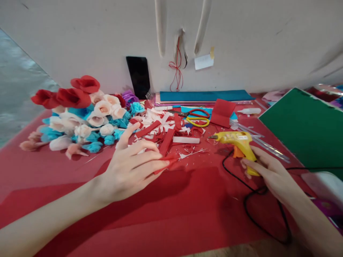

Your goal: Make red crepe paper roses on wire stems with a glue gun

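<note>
My right hand is wrapped around the handle of a yellow glue gun, its nozzle pointing left and its orange trigger below. My left hand hovers low over the table, the little finger raised and the other fingers brought together at a small red paper piece. The thumb is mostly hidden under the hand. Just beyond the left fingertips, red paper strips and white scraps form a loose heap. A white strip lies between the heap and the glue gun.
Paper flowers crowd the left side. Scissors rest on the scraps, near a folded red paper and clear glue sticks. A black cord loops below my right hand. A green board stands right; a phone leans on the wall.
</note>
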The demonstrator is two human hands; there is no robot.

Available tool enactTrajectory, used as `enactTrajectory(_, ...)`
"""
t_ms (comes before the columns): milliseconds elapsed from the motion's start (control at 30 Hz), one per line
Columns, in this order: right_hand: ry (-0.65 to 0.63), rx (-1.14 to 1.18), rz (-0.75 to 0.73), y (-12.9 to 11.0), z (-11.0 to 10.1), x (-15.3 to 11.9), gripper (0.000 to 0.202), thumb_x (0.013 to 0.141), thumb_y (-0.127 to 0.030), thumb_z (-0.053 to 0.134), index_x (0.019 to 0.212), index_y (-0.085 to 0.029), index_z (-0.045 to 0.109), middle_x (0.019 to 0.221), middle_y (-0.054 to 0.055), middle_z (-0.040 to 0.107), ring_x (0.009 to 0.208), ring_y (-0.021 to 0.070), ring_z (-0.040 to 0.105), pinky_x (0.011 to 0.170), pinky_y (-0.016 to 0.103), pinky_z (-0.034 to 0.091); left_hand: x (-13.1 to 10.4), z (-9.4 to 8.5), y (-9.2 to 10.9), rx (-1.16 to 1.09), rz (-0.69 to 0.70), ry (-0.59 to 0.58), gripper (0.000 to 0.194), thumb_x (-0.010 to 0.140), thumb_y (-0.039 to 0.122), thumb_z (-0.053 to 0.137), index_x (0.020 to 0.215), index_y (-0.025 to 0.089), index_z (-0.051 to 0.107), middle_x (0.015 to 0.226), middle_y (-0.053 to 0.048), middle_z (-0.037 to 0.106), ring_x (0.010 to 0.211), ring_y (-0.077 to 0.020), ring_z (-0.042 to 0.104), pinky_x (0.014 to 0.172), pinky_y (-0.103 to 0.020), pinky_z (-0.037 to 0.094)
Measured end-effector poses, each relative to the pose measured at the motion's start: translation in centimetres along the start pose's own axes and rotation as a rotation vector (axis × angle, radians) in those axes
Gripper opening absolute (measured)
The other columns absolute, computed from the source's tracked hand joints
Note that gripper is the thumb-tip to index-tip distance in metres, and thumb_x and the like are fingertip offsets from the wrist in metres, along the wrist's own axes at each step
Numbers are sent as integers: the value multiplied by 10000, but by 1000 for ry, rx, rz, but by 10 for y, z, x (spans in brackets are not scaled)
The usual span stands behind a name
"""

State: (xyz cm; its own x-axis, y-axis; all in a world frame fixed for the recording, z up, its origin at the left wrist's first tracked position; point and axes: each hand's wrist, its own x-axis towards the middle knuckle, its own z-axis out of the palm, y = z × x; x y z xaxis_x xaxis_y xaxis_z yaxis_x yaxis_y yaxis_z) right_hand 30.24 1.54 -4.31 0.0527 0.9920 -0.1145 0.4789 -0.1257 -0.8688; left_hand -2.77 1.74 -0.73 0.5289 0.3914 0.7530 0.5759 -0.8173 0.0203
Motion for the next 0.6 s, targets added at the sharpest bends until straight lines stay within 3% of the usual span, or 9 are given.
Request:
enactTrajectory(167, 90, -23, -103, -22, 12, -23, 351, 684, -393, 636, 935, -209, 474, 733, 8, 515, 570, 119, 489, 452, 178, 422, 1, -5, 3, 30, 25, -2, 84, 656, 65, 685, 700, 131, 658, 607, 16, 663, 655, -152, 607, 996, -649, 225)
enactTrajectory(333, 241, -199, -280, -39, 40, -48, 335, 619, -429, 648, 750, -188, 456, 586, -33, 450, 431, 83, 406, 332, 164, 362, -3, -7, 11, 15, 6, -31, 112, 642, 77, 706, 698, 156, 651, 637, 46, 667, 687, -121, 597, 1042, -599, 198)
enactTrajectory(467, 295, -317, -331, -39, 52, -58, 343, 619, -424, 651, 742, -210, 413, 563, -47, 424, 423, 84, 398, 329, 164, 377, -10, -9, 17, 18, -8, -58, 107, 673, 124, 696, 736, 200, 654, 678, 89, 651, 765, -98, 577, 1089, -529, 151)
enactTrajectory(600, 302, -350, -309, -34, 54, -61, 318, 662, -410, 630, 702, -219, 380, 571, -39, 400, 429, 92, 370, 341, 191, 383, -11, -11, 19, 5, 14, -60, 94, 690, 167, 688, 771, 202, 658, 691, 86, 635, 801, -110, 565, 1072, -566, 159)
